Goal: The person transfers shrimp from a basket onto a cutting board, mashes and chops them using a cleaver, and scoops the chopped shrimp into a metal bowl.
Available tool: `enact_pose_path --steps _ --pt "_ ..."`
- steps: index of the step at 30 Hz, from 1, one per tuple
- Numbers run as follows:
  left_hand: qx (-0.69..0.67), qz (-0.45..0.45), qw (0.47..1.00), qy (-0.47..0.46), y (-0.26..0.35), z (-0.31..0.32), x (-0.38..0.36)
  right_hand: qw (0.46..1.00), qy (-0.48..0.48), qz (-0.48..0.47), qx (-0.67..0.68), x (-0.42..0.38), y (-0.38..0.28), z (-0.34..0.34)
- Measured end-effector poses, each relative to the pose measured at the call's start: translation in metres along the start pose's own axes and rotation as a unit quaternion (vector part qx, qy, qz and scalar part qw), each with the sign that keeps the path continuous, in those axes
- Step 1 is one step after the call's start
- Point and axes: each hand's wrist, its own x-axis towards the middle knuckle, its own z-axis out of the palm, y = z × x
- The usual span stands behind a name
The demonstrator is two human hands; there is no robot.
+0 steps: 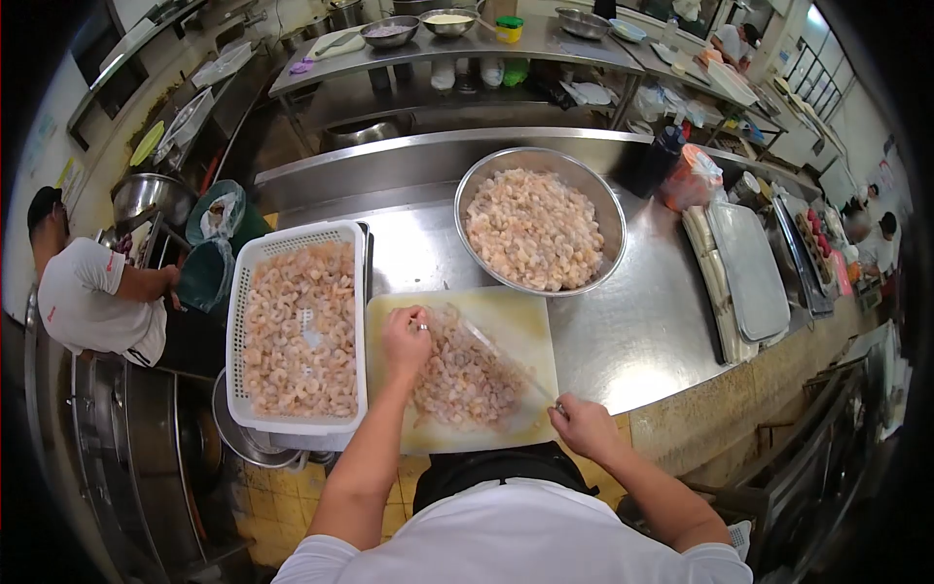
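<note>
My right hand (584, 428) grips the handle of a knife (484, 339), whose blade slants up and left across a pile of peeled shrimp (467, 375). That pile lies on a cutting board (530, 316), white with yellowish stains. At the pile's upper left edge is my left hand (407, 341), its fingers curled in; whatever they hold is hidden. Left of the board stands a white perforated basket (358, 321) with more shrimp spread inside. Behind the board, a round metal bowl (616, 229) is heaped with shrimp pieces.
The steel table (623, 341) has a raised back edge. At its right are a dark bottle (660, 156), an orange-and-white plastic bag (693, 175) and a flat tray (749, 268). A co-worker (107, 282) stands at the left beside green bins (206, 273). Another counter (486, 44) carries bowls.
</note>
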Motion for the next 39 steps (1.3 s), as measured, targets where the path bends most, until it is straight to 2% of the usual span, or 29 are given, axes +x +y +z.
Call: enact_pose_path --steps 2,5,8,9,11,14,18,20,22,25,27,31,33,38,39 --pt "0.032 0.031 0.997 0.058 -0.007 -0.002 0.004 0.999 0.038 0.021 -0.001 0.011 0.001 -0.004" --pt "0.127 0.026 0.990 0.055 -0.016 -0.003 -0.003 0.998 0.065 0.022 -0.006 0.023 0.019 0.021" --pt "0.093 0.017 0.994 -0.055 -0.019 -0.014 -0.022 0.999 0.045 0.002 0.013 0.004 0.010 0.038" --pt "0.060 0.010 0.996 -0.063 -0.022 -0.016 -0.026 0.999 0.032 -0.004 0.023 -0.005 0.003 0.040" --pt "-0.007 -0.006 0.997 -0.079 -0.029 -0.018 -0.038 0.995 0.061 0.035 0.064 -0.021 -0.005 0.036" --pt "0.039 0.039 0.997 -0.052 -0.023 -0.038 -0.058 0.981 0.095 0.104 0.134 -0.044 -0.012 0.022" --pt "0.069 0.090 0.989 -0.099 -0.008 -0.060 -0.089 0.956 0.122 0.160 0.214 -0.077 0.004 0.031" --pt "0.095 0.135 0.980 -0.110 -0.008 -0.065 -0.097 0.958 0.122 0.190 0.177 -0.091 0.005 0.049" --pt "0.109 0.122 0.981 -0.102 -0.025 -0.062 -0.104 0.963 0.112 0.210 0.125 -0.098 -0.014 0.064" --pt "0.093 0.113 0.983 -0.108 -0.042 -0.061 -0.106 0.963 0.166 0.183 0.103 -0.090 -0.046 0.116" --pt "0.077 0.109 0.985 -0.114 -0.049 -0.060 -0.104 0.969 0.143 0.166 0.111 -0.075 -0.072 0.132" --pt "0.060 0.099 0.986 -0.123 -0.053 -0.060 -0.104 0.958 0.173 0.157 0.169 -0.046 -0.098 0.126" --pt "0.056 0.096 0.986 -0.124 -0.052 -0.060 -0.103 0.948 0.188 0.173 0.192 -0.048 -0.101 0.103" --pt "0.049 0.088 0.987 -0.123 -0.050 -0.061 -0.104 0.945 0.224 0.178 0.157 -0.078 -0.037 0.110" --pt "0.047 0.088 0.988 -0.119 -0.050 -0.060 -0.104 0.927 0.190 0.225 0.231 -0.082 -0.026 0.120"
